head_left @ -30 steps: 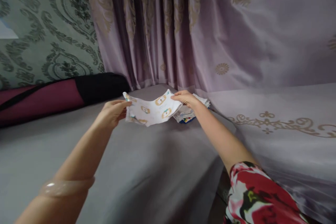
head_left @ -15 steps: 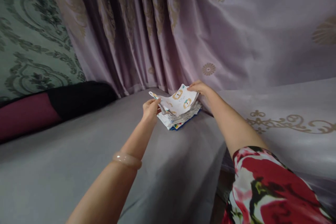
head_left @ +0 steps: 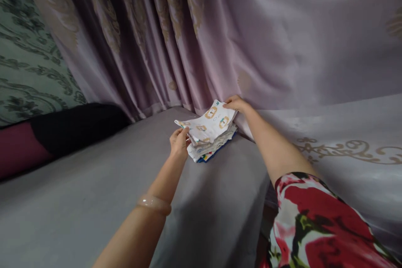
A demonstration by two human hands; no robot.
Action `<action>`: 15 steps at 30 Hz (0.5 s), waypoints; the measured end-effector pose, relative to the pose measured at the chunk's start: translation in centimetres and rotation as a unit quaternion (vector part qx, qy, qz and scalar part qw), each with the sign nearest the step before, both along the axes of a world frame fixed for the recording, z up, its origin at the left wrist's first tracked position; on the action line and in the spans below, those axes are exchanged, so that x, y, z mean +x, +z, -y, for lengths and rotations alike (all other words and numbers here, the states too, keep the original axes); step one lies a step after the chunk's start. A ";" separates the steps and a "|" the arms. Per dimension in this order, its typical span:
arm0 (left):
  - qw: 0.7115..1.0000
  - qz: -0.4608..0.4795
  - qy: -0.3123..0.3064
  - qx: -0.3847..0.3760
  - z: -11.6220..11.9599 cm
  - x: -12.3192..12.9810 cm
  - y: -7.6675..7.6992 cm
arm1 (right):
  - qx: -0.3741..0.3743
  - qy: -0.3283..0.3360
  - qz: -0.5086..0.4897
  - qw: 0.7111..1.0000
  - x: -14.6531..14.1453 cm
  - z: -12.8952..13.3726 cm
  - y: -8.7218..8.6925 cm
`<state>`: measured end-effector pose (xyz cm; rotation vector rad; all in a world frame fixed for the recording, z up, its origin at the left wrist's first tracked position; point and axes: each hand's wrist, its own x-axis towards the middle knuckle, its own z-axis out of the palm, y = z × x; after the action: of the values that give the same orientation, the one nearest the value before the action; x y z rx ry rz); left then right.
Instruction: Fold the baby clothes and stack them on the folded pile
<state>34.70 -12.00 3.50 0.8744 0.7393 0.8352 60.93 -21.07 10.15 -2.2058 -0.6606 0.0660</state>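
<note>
A white cloth (head_left: pixel 210 122) printed with tan animal faces and green bits lies folded on top of a stack of folded cloths (head_left: pixel 205 149), whose lowest layer is blue. My left hand (head_left: pixel 180 140) pinches the near left edge of the printed cloth between thumb and fingers. At its far right corner, my right hand (head_left: pixel 235 104) grips the same cloth, the thumb on top and some fingertips hidden. The cloth sags slightly between both hands and rests close on the pile.
The stack sits on a grey sheet (head_left: pixel 125 184) near its right edge. Purple curtains (head_left: pixel 201 50) hang right behind. A black and maroon cushion (head_left: pixel 75 134) lies at the left. To the right is a pale satin cover (head_left: pixel 345 134) with gold scrollwork, past a dark gap.
The left edge of the printed cloth has come down onto the stack, and the cloth lies flatter. My left hand has lowered with it. The view has shifted slightly right.
</note>
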 end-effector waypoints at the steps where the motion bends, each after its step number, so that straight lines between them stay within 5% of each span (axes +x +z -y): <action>1: 1.000 0.000 0.003 -0.002 0.0 -0.1 -0.3 | -0.023 0.009 0.015 1.000 0.3 0.0 -0.3; 5: 1.000 -0.022 0.013 -0.008 0.4 -0.7 -1.7 | -0.126 0.041 0.088 0.987 0.6 0.1 -1.4; 15: 0.998 -0.065 0.005 -0.021 0.8 -2.5 -4.4 | -0.225 0.014 0.148 0.963 -1.0 1.5 -4.8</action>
<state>32.17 -12.75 -0.86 0.8949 0.8734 0.7746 59.94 -22.57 5.33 -2.6741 -0.9129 -0.1125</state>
